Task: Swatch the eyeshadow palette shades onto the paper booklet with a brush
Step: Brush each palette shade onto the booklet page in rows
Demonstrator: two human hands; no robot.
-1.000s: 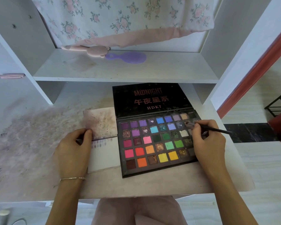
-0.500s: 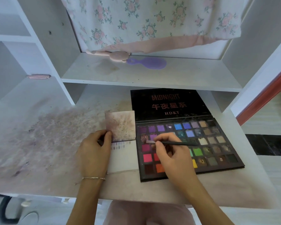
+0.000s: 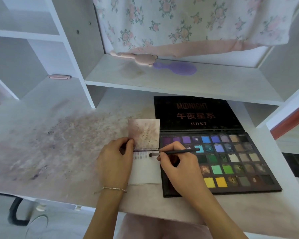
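Fingers (image 3: 164, 153) of the right hand (image 3: 181, 168) are pinched around one thin dark brush (image 3: 175, 152), tip resting on the white page of the paper booklet (image 3: 145, 171), right next to a short row of small purple-grey swatches (image 3: 140, 155). Left hand (image 3: 114, 163) is curled over the booklet's left edge, fingertips gripping the flipped-up, stained cover (image 3: 144, 133), with one thin bracelet (image 3: 114, 188) on that wrist. So that's two hands, one brush, one booklet, and one eyeshadow palette (image 3: 231, 163) lying open just to the right of the booklet, edges touching or very nearly. Its pans run in five rows, though the right hand hides part of the lower left, so I can't count them all. Black lid (image 3: 197, 112) lies flat behind, tucked under the shelf (image 3: 171, 81). Up on that shelf sit two items: a pink brush-like thing (image 3: 141, 59) and a purple one (image 3: 178, 68), under a floral cloth (image 3: 188, 23). The tabletop (image 3: 59, 144) has a big smudgy stretch of free space left of the booklet, while the palette's right corner sits near the tabletop's right edge.
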